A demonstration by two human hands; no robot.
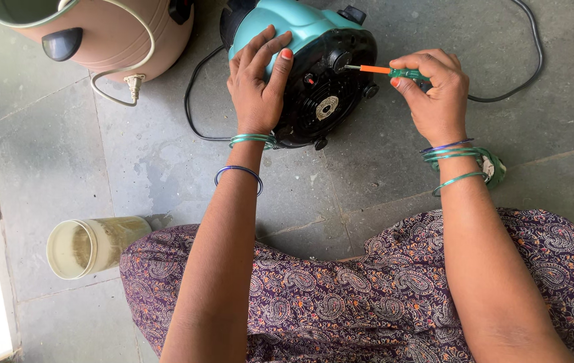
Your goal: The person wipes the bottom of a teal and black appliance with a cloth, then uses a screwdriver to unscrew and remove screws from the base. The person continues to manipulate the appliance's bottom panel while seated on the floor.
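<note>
A teal mixer base (303,30) lies on its side on the stone floor, its black underside (327,94) facing me. My left hand (256,81) rests flat on its teal shell, steadying it. My right hand (434,91) grips a small screwdriver (387,70) with an orange shaft and green handle. Its tip touches a screw spot near the top of the black underside. Green and blue bangles sit on both wrists.
A black power cord (528,60) loops behind the mixer. A pinkish round appliance (115,33) with a white cord stands at top left. A jar (89,245) lies on its side at lower left. A green tape roll (494,168) sits by my right wrist.
</note>
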